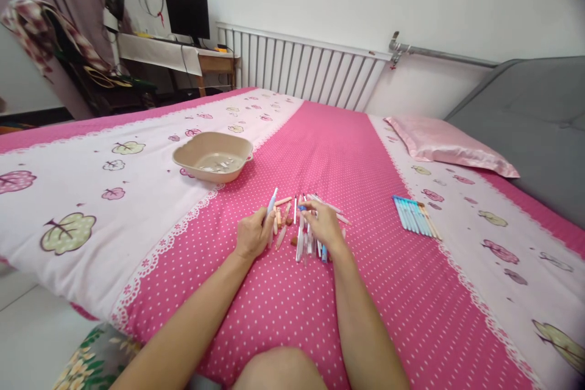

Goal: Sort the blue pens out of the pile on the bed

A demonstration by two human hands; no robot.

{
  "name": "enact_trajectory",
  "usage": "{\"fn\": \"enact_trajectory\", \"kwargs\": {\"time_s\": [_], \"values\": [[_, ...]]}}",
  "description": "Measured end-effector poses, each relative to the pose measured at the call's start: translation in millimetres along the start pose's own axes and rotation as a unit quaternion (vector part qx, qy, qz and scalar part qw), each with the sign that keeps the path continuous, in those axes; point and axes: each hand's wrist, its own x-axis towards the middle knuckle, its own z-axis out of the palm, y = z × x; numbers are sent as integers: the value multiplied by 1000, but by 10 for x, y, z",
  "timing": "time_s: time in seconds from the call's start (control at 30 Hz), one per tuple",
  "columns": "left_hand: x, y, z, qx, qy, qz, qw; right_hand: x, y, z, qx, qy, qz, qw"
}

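A loose pile of pens [299, 228] in white, blue and orange lies on the pink dotted bedspread [320, 152] in front of me. My left hand [253, 235] is closed around a white pen with a blue tip [272, 202] that sticks up and away from it. My right hand [323, 223] rests on the right side of the pile, its fingers curled and pinching among the pens. What they grip is too small to make out.
A beige plastic basin [212, 156] with small bits inside stands on the bed at the back left. A neat row of light blue pens [415, 216] lies to the right. A pink pillow [448, 145] and grey headboard [534, 122] lie beyond it. My knee [281, 368] shows at the bottom.
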Motion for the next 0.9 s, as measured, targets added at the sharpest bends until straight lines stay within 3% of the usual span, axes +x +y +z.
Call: {"fn": "enact_trajectory", "kwargs": {"time_s": [0.1, 0.3, 0.43, 0.6, 0.9], "values": [[2, 4, 2, -3, -2, -3, 1000, -34, 115, -231, 11, 17, 70, 997], [9, 4, 0, -13, -6, -1, 1000, -132, 274, -464, -113, -23, 174, 978], [13, 7, -6, -15, -5, 3, 1000, -171, 199, -501, -125, -36, 207, 970], [11, 0, 7, -9, 0, 7, 1000, -213, 57, -496, -95, -164, 279, 941], [5, -11, 17, 11, 22, 52, 998, -169, 5, -325, -108, -221, 259, 934]]}}
